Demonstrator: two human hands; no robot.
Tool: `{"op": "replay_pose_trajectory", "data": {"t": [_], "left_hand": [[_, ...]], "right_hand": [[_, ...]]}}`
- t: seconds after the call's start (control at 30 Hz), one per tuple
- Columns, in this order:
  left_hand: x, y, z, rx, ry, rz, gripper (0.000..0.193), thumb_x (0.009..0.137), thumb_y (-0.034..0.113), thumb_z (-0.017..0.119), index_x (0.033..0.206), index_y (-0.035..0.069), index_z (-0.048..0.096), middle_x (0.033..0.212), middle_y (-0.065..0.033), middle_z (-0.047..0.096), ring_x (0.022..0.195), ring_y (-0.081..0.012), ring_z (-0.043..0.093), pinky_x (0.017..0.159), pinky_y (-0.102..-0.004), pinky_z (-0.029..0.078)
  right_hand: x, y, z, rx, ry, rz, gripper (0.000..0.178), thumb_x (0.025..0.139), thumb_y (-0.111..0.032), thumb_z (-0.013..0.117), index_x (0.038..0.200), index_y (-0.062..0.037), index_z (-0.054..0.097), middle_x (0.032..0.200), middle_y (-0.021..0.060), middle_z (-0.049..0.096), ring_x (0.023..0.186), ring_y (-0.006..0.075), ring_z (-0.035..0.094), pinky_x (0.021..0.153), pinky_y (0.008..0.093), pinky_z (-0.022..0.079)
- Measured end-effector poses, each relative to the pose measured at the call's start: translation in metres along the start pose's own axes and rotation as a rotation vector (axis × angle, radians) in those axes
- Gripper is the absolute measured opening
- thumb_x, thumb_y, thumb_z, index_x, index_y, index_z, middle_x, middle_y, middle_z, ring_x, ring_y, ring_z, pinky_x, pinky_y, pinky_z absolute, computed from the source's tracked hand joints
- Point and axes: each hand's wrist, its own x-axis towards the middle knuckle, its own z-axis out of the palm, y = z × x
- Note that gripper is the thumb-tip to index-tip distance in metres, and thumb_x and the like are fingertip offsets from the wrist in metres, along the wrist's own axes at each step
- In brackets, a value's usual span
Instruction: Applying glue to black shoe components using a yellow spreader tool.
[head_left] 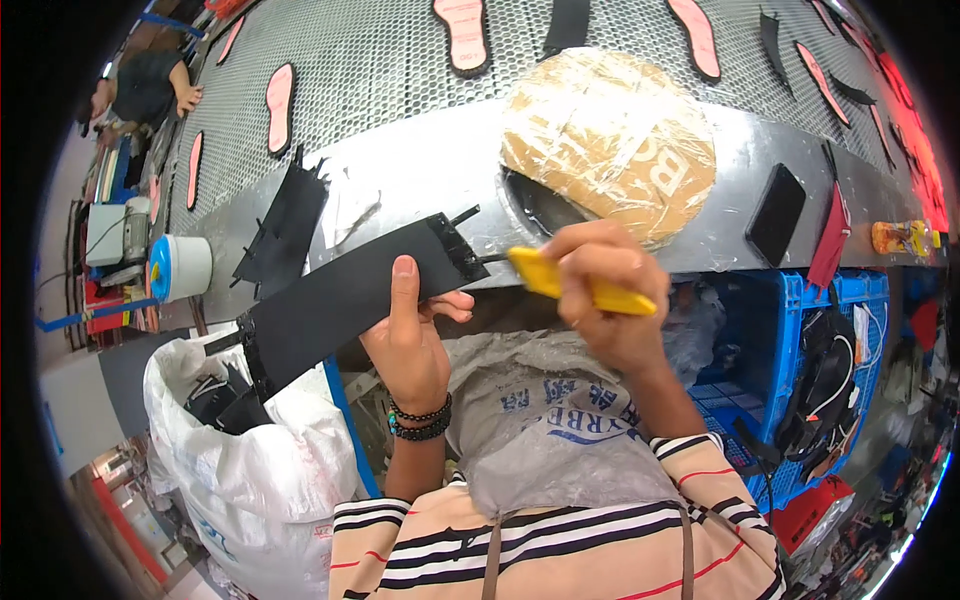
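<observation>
My left hand (pixel 410 345) pinches a long flat black strip of sheet material (pixel 335 300), thumb on top and fingers underneath. Both ends of the strip look shiny and wet, with thin tabs sticking out. In my right hand (pixel 615 290) is a yellow-handled brush (pixel 585 282), slightly blurred. Its dark tip is close to the strip's right end; I cannot tell whether they touch. Just beyond my right hand, a round cardboard lid (pixel 610 140) wrapped in clear film partly covers a bowl (pixel 545 205) with a dark inside.
Pink insoles (pixel 465 35) lie on a mesh conveyor (pixel 370 70). More black pieces (pixel 285 225) rest on the metal ledge, with a phone (pixel 776 215) at right. A white sack (pixel 250 480), a blue crate (pixel 770 360) and a lidded bucket (pixel 180 268) flank me. Another person's hand (pixel 187 98) is far left.
</observation>
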Motion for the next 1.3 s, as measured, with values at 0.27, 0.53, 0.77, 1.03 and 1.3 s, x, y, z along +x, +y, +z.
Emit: {"op": "replay_pose_trajectory", "data": {"t": [0.27,0.53,0.77,1.03,1.3], "left_hand": [[-0.009,0.005,0.008,0.023,-0.104,-0.016,0.021,0.101,0.013,0.056,0.092,-0.005,0.061,0.074,-0.0127,0.065,0.055,-0.0234,0.065,0.048,-0.0297,0.054],[-0.002,-0.005,-0.009,0.109,-0.114,0.016,0.022,0.100,0.015,0.060,0.092,-0.005,0.062,0.074,-0.0087,0.063,0.060,-0.0192,0.062,0.058,-0.0261,0.052],[0.076,-0.017,-0.029,0.322,-0.261,-0.039,0.026,0.101,0.021,0.056,0.110,-0.003,0.062,0.104,-0.0087,0.062,0.091,-0.0145,0.061,0.083,-0.0291,0.050],[0.254,-0.002,-0.015,0.205,-0.147,-0.125,0.040,0.099,0.043,0.049,0.103,0.005,0.063,0.067,0.0048,0.052,0.050,-0.0053,0.038,0.045,-0.0215,0.027],[0.190,0.034,-0.163,1.794,0.000,0.356,0.058,0.073,0.027,0.077,0.126,0.012,0.059,0.115,-0.0128,0.064,0.115,-0.0329,0.058,0.094,-0.0446,0.048]], "right_hand": [[0.017,0.002,0.013,-0.084,0.024,-0.262,0.034,0.080,0.010,0.065,0.111,-0.0039,0.060,0.100,0.0156,0.068,0.079,0.0225,0.066,0.064,0.0307,0.053],[0.014,-0.013,0.005,0.012,0.093,-0.176,0.034,0.078,0.011,0.067,0.108,-0.0028,0.064,0.101,0.0146,0.070,0.076,0.0213,0.066,0.064,0.0281,0.053],[-0.003,-0.023,-0.056,-0.439,0.175,-0.036,0.021,0.087,0.006,0.067,0.107,-0.0007,0.065,0.095,0.0160,0.069,0.083,0.0217,0.067,0.077,0.0306,0.054],[-0.006,-0.042,-0.073,-0.365,0.451,0.045,0.018,0.089,0.008,0.062,0.107,0.0033,0.061,0.099,0.0179,0.068,0.092,0.0225,0.066,0.086,0.0329,0.053],[-0.020,-0.024,-0.075,-0.288,0.324,0.234,0.018,0.088,0.007,0.065,0.106,0.0036,0.066,0.107,0.0162,0.064,0.098,0.0210,0.062,0.088,0.0322,0.052]]}}
